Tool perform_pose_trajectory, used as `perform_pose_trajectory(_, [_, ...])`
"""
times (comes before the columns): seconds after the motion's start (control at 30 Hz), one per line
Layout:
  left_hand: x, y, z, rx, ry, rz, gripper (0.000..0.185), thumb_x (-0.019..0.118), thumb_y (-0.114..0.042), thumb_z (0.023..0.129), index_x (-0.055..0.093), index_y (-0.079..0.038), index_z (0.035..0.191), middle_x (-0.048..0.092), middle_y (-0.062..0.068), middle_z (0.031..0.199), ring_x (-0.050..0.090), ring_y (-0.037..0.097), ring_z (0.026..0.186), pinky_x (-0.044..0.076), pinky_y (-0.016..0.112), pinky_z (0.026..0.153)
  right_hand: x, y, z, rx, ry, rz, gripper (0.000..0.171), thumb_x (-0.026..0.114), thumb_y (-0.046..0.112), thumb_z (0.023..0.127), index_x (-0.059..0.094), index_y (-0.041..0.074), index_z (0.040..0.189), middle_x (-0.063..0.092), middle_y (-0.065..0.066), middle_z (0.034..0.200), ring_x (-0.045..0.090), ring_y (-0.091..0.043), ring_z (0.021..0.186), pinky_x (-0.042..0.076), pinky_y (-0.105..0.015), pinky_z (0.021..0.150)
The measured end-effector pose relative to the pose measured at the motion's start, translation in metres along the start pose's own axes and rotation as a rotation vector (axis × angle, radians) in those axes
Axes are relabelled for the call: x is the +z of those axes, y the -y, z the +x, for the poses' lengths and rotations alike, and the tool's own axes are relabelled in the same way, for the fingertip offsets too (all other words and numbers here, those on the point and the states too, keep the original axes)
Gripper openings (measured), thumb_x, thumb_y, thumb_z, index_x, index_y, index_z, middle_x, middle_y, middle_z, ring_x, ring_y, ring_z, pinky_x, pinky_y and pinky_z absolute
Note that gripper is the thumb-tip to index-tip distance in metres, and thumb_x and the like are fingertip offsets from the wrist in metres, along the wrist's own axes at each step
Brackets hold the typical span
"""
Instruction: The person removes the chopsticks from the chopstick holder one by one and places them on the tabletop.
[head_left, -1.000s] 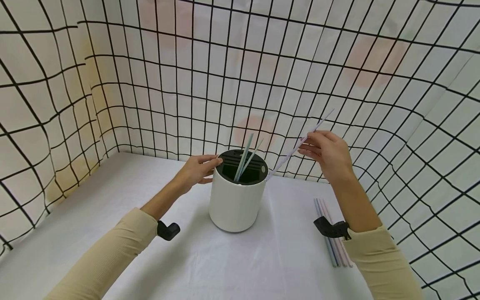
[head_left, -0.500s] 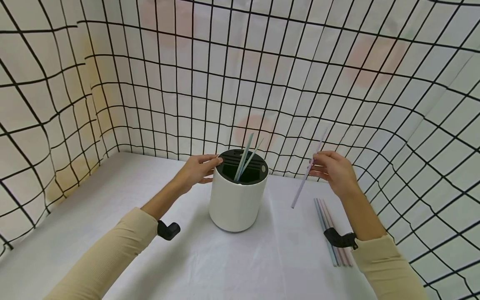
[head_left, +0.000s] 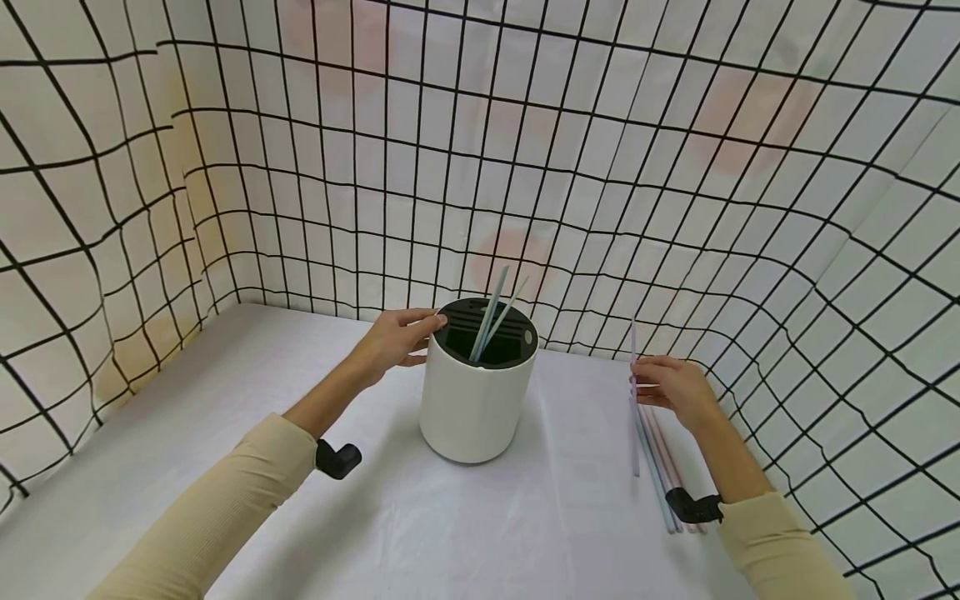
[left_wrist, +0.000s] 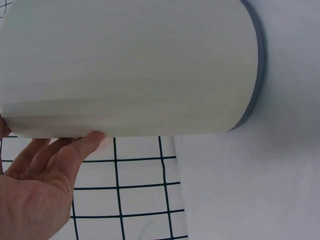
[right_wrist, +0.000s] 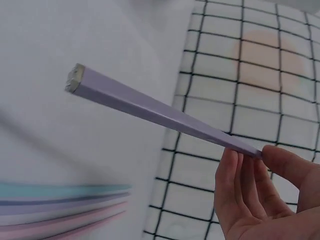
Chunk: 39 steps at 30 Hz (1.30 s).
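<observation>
Pencils (head_left: 661, 475) lying flat may scatter if the right grip (head_left: 678, 387), pinching a lilac pencil (right_wrist: 135, 103), brushes them; left grip (head_left: 393, 340) holds pen holder (head_left: 476, 408).

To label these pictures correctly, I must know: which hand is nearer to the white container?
Left. The left hand touches the white container near its top edge; the right hand is apart from it, on the person's right, holding a purple stick.
</observation>
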<state>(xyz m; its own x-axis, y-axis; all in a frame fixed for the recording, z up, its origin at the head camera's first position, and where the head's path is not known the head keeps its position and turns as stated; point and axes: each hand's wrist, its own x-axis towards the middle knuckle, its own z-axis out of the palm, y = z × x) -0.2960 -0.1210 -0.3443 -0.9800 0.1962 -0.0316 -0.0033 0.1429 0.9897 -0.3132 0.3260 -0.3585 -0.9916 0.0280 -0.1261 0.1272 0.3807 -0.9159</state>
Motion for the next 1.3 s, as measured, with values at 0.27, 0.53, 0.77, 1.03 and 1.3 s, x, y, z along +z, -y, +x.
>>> perform_pose_trajectory(0.27, [0.000, -0.001, 0.000, -0.003, 0.000, -0.002, 0.059, 0.066, -0.040, 0.099, 0.052, -0.011, 0.148, 0.059, 0.010, 0.146, 0.059, 0.031, 0.132, 0.058, 0.043, 0.099, -0.006, -0.042, 0.009, 0.089, 0.037, -0.085, 0.046, 0.065, 0.023, 0.101, 0.056, -0.010, 0.133, 0.074, -0.004, 0.101, 0.073, -0.015, 0.084, 0.064, -0.027, 0.074])
perform_pose_trajectory(0.53, [0.001, -0.002, 0.001, -0.009, -0.001, 0.003, 0.058, 0.066, -0.041, 0.099, 0.053, -0.011, 0.148, 0.059, 0.010, 0.145, 0.059, 0.030, 0.132, 0.057, 0.043, 0.100, -0.006, -0.072, 0.012, 0.152, 0.032, -0.140, 0.043, 0.065, 0.020, 0.100, 0.057, -0.011, 0.129, 0.073, -0.008, 0.098, 0.071, -0.015, 0.080, 0.064, -0.028, 0.070])
perform_pose_trajectory(0.77, [0.001, -0.001, 0.001, -0.011, -0.006, 0.003, 0.058, 0.066, -0.040, 0.099, 0.053, -0.011, 0.148, 0.059, 0.010, 0.145, 0.058, 0.031, 0.133, 0.057, 0.043, 0.100, -0.008, -0.088, 0.014, 0.182, 0.034, -0.146, 0.038, 0.066, 0.018, 0.099, 0.060, -0.012, 0.122, 0.072, -0.004, 0.089, 0.069, -0.013, 0.074, 0.063, -0.028, 0.066])
perform_pose_trajectory(1.03, [0.001, -0.002, 0.000, -0.017, -0.017, -0.004, 0.055, 0.065, -0.038, 0.100, 0.054, -0.012, 0.147, 0.060, 0.009, 0.144, 0.059, 0.030, 0.132, 0.058, 0.042, 0.099, -0.007, -0.097, 0.015, 0.192, 0.009, -0.133, 0.039, 0.068, 0.016, 0.097, 0.061, -0.012, 0.124, 0.071, -0.006, 0.092, 0.068, -0.013, 0.075, 0.063, -0.027, 0.066])
perform_pose_trajectory(1.3, [0.001, -0.001, 0.001, -0.013, -0.021, -0.007, 0.055, 0.066, -0.038, 0.100, 0.055, -0.012, 0.147, 0.060, 0.009, 0.144, 0.059, 0.030, 0.132, 0.057, 0.043, 0.100, -0.007, -0.102, 0.015, 0.170, 0.003, -0.135, 0.037, 0.070, 0.013, 0.096, 0.063, -0.013, 0.121, 0.071, -0.002, 0.084, 0.067, -0.012, 0.070, 0.063, -0.026, 0.064])
